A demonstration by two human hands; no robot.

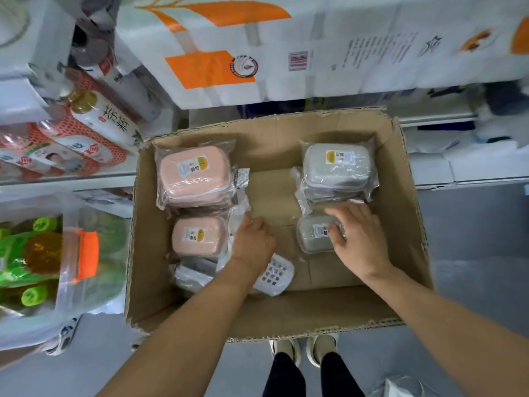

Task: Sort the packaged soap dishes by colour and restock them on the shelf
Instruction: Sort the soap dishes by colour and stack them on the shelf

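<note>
Corrugated brown cardboard box [406, 213] is sitting open on the grey floor, with both of the person's forearms reaching down into it. Pink packaged soap dishes are lying along the box's left side: a far stack [194, 176] in clear wrap and, just nearer, a single pink dish [199, 236]. Grey packaged soap dishes are occupying the right side: a far stack [337, 170] and a nearer single grey dish [315, 234]. A white slotted soap dish [276, 275] is lying at the near left, partly hidden under the left wrist, beside further wrapped packets [191, 275] whose colour cannot be judged.

Left hand [252, 242] is resting knuckles-up between the pink dish and the bare box floor; its fingertips are hidden, so its grasp cannot be determined. Right hand [356, 236] is lying with fingers spread and relaxed, touching the nearer grey dish's wrapper without closing round it.
</note>
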